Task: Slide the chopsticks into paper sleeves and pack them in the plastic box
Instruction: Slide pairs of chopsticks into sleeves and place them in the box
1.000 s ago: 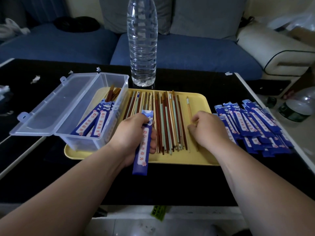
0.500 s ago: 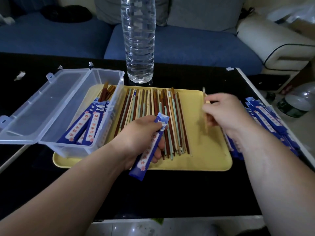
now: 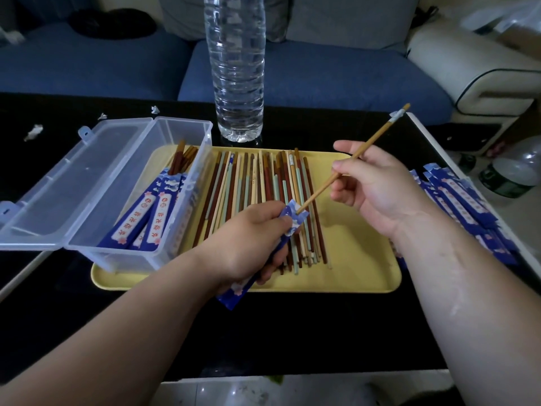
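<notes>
Blue paper sleeve: gripped in my left hand over the yellow tray. My right hand pinches one tan chopstick, tip at the sleeve mouth. The plastic box sits open at the tray's left end.

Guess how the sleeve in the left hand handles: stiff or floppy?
Probably floppy: the sleeve looks like thin flat paper, and the left hand grips it along most of its length. Its mouth likely crushes easily; the chopstick in the right hand meets it tip-first. Likely very light for its size.
</notes>
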